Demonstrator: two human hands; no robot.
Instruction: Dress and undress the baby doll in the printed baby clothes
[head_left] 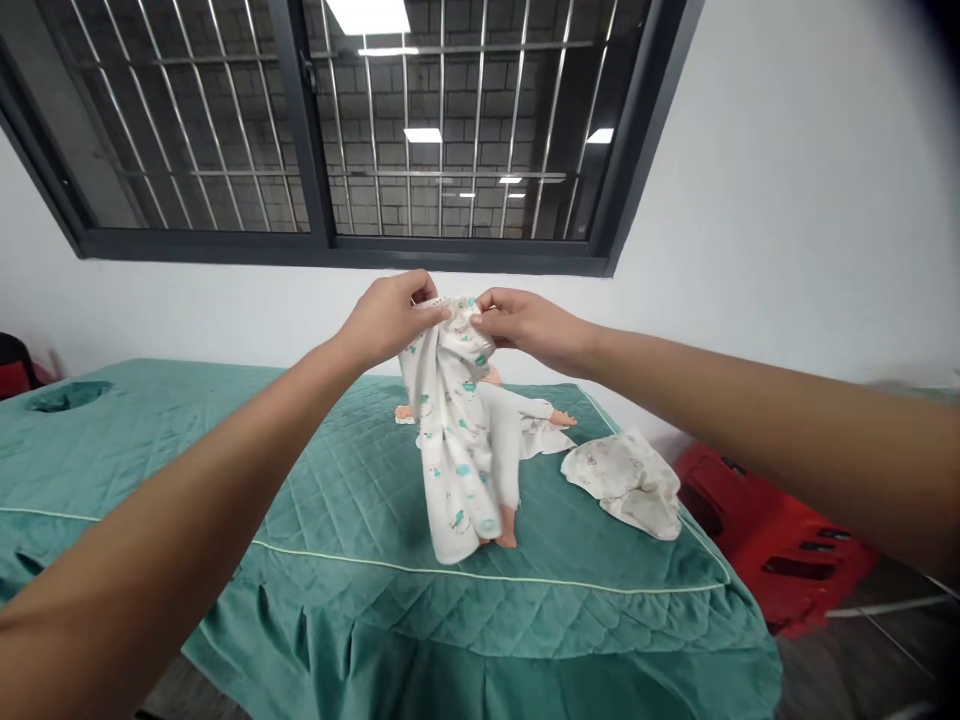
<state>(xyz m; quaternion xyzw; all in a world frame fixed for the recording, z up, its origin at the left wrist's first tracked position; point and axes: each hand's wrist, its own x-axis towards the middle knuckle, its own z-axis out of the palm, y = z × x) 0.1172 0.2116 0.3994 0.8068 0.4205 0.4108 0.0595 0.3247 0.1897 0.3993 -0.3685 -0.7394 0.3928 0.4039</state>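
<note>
White baby pants (454,440) with a green print hang from both hands, held up by their gathered top edge. My left hand (401,318) pinches that edge on the left side. On the right side, my right hand (517,322) grips it between thumb and fingers. Behind the pants a baby doll (507,445) in white clothing lies on the bed, with its head and much of its body hidden. One doll hand shows at the right, and a bare foot points toward me.
A green quilted cover (330,480) with a face hole at far left spreads over the bed. A crumpled white printed cloth (626,480) lies near its right edge. Red plastic stools (780,550) stand on the floor at right. A barred window (450,130) is set in the wall ahead.
</note>
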